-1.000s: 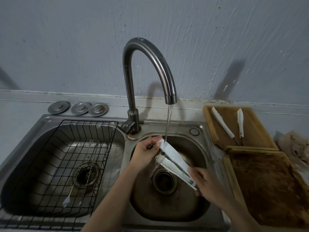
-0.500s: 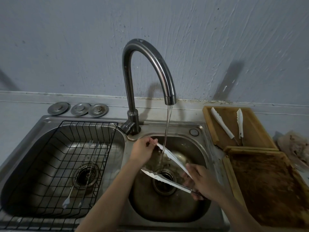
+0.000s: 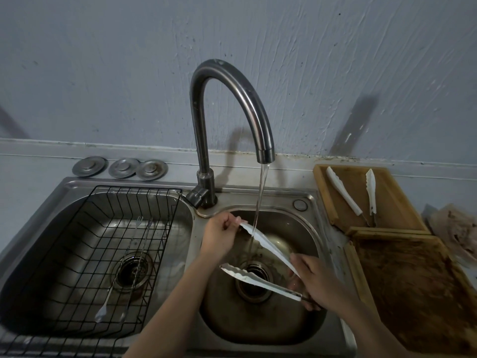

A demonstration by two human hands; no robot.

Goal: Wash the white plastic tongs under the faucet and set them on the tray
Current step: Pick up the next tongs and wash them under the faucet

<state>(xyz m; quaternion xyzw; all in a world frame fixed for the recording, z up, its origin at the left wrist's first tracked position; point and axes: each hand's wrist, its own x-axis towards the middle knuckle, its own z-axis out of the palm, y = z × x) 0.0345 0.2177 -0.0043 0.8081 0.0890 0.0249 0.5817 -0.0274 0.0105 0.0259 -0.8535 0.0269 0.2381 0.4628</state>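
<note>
Over the right basin, head view: left hand pinches the upper arm's tip of the white tongs, right hand clenches the hinge end; arms splayed, probably so faucet water reaches inner faces. Tray waits.

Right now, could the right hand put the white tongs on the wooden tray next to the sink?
Probably yes. The right hand grips the tongs at their hinge end, and the wooden tray sits just past the sink's right rim with nothing between. The left hand would have to let go of the upper arm's tip first.
</note>
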